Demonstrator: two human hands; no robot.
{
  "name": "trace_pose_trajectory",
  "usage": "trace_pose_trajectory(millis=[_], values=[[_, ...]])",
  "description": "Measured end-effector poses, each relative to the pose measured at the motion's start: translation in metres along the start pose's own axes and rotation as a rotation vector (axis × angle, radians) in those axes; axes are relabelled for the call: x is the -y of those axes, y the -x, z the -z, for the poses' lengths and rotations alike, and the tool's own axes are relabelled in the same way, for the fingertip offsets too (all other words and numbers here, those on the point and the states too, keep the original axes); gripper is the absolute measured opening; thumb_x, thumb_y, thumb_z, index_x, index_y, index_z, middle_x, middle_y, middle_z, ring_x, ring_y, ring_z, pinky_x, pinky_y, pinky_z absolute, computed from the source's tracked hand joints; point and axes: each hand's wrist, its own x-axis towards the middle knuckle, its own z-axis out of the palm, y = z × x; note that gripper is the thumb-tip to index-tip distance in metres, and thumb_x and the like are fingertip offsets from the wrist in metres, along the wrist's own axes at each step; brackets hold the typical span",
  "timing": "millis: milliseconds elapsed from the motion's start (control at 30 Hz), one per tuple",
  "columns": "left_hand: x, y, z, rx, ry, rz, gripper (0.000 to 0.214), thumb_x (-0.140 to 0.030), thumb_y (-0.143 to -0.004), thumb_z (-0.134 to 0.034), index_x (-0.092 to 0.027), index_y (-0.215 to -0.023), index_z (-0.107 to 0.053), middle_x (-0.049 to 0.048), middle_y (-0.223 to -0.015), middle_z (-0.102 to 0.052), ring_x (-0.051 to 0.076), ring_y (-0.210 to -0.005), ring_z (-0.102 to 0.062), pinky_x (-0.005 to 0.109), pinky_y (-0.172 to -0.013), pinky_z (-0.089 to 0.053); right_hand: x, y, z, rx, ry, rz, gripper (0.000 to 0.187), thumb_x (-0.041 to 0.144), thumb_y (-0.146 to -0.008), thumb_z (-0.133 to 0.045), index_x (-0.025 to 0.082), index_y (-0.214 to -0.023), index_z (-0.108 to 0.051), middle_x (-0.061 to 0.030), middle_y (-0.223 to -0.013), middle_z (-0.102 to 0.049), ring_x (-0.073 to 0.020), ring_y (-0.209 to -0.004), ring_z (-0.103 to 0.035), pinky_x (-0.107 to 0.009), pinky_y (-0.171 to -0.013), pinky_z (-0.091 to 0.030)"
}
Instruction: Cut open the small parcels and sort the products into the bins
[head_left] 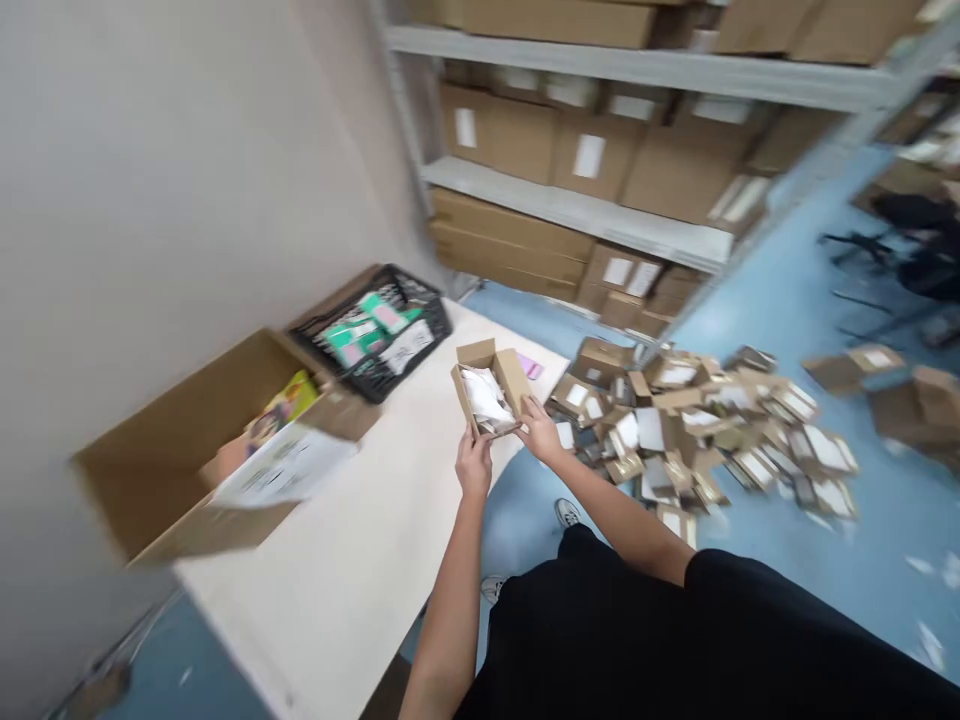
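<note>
I hold a small open cardboard box (489, 387) with white wrapped contents over the edge of a white table (360, 560). My left hand (474, 464) grips the box's near bottom corner, fingers closed on it. My right hand (538, 428) clasps the box's right side. Its top flaps stand open.
A large open carton (180, 455) with colourful packs and a white sheet sits at the table's left. A black crate (379, 330) of green and pink packets lies behind it. Many small boxes (697, 430) are heaped on the blue floor. Shelves (600, 210) hold brown cartons.
</note>
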Motion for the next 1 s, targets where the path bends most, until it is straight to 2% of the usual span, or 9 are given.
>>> trace_pose_trajectory(millis=[133, 233, 333, 467, 600, 667, 767, 867, 1000], values=[[-0.102, -0.053, -0.116, 0.167, 0.115, -0.197, 0.021, -0.026, -0.099, -0.064, -0.023, -0.108, -0.083, 0.0109, -0.153, -0.062, 0.030, -0.135, -0.063, 0.047, -0.116, -0.052, -0.098, 0.008, 0.110, -0.189, 0.141, -0.223, 0.015, 0.018, -0.090, -0.075, 0.021, -0.104, -0.078, -0.0132, -0.161, -0.052, -0.0306, -0.156, -0.038, -0.052, -0.127, -0.036], [-0.181, -0.068, -0.193, 0.329, 0.150, -0.332, 0.021, -0.024, -0.098, -0.064, -0.025, -0.108, -0.083, 0.0097, -0.156, -0.059, 0.030, -0.135, -0.063, 0.047, -0.116, -0.052, -0.159, 0.037, 0.180, -0.318, 0.213, -0.389, 0.016, 0.019, -0.092, -0.071, 0.020, -0.106, -0.078, -0.0138, -0.160, -0.052, -0.0307, -0.154, -0.039, -0.050, -0.126, -0.038], [-0.256, -0.071, -0.258, 0.489, 0.143, -0.429, 0.021, -0.024, -0.098, -0.064, -0.028, -0.111, -0.082, 0.0077, -0.159, -0.057, 0.029, -0.138, -0.061, 0.047, -0.118, -0.051, -0.208, 0.069, 0.239, -0.436, 0.276, -0.507, 0.016, 0.019, -0.094, -0.068, 0.021, -0.106, -0.078, -0.0135, -0.158, -0.054, -0.0308, -0.152, -0.040, -0.050, -0.125, -0.038], [-0.359, -0.075, -0.327, 0.645, 0.194, -0.586, 0.026, -0.022, -0.100, -0.060, -0.028, -0.117, -0.079, 0.0074, -0.164, -0.051, 0.028, -0.146, -0.054, 0.047, -0.122, -0.046, -0.265, 0.095, 0.313, -0.598, 0.370, -0.624, 0.016, 0.021, -0.095, -0.065, 0.021, -0.106, -0.076, -0.0139, -0.155, -0.057, -0.0312, -0.153, -0.039, -0.053, -0.125, -0.037], [-0.441, -0.094, -0.361, 0.661, 0.227, -0.643, 0.048, -0.014, -0.100, -0.050, -0.026, -0.143, -0.066, 0.0078, -0.170, -0.042, 0.029, -0.156, -0.040, 0.051, -0.127, -0.040, -0.316, 0.099, 0.382, -0.701, 0.412, -0.730, 0.023, 0.020, -0.092, -0.064, 0.018, -0.112, -0.074, -0.0174, -0.153, -0.057, -0.0350, -0.153, -0.038, -0.057, -0.123, -0.037], [-0.457, -0.107, -0.361, 0.627, 0.224, -0.643, 0.056, -0.015, -0.100, -0.049, -0.025, -0.155, -0.055, 0.0081, -0.172, -0.037, 0.029, -0.158, -0.035, 0.052, -0.129, -0.036, -0.333, 0.096, 0.404, -0.756, 0.419, -0.738, 0.028, 0.020, -0.091, -0.063, 0.018, -0.116, -0.073, -0.0186, -0.150, -0.058, -0.0361, -0.149, -0.040, -0.059, -0.122, -0.037], [-0.447, -0.122, -0.346, 0.566, 0.193, -0.620, 0.057, -0.017, -0.100, -0.051, -0.026, -0.156, -0.053, 0.0082, -0.171, -0.038, 0.030, -0.158, -0.035, 0.053, -0.130, -0.035, -0.339, 0.086, 0.407, -0.794, 0.404, -0.666, 0.032, 0.021, -0.090, -0.060, 0.019, -0.120, -0.071, -0.0177, -0.143, -0.062, -0.0347, -0.142, -0.046, -0.057, -0.121, -0.039], [-0.413, -0.129, -0.322, 0.506, 0.135, -0.562, 0.055, -0.018, -0.099, -0.052, -0.025, -0.153, -0.055, 0.0099, -0.168, -0.043, 0.031, -0.154, -0.040, 0.053, -0.128, -0.037, -0.325, 0.065, 0.379, -0.745, 0.352, -0.554, 0.033, 0.020, -0.089, -0.058, 0.019, -0.120, -0.070, -0.0167, -0.136, -0.063, -0.0326, -0.134, -0.052, -0.054, -0.118, -0.044], [-0.359, -0.134, -0.282, 0.428, 0.053, -0.498, 0.054, -0.018, -0.097, -0.054, -0.025, -0.151, -0.058, 0.0102, -0.167, -0.044, 0.030, -0.152, -0.042, 0.051, -0.127, -0.039, -0.289, 0.021, 0.321, -0.610, 0.245, -0.378, 0.036, 0.019, -0.090, -0.057, 0.019, -0.124, -0.068, -0.0161, -0.135, -0.064, -0.0312, -0.131, -0.054, -0.052, -0.116, -0.046]])
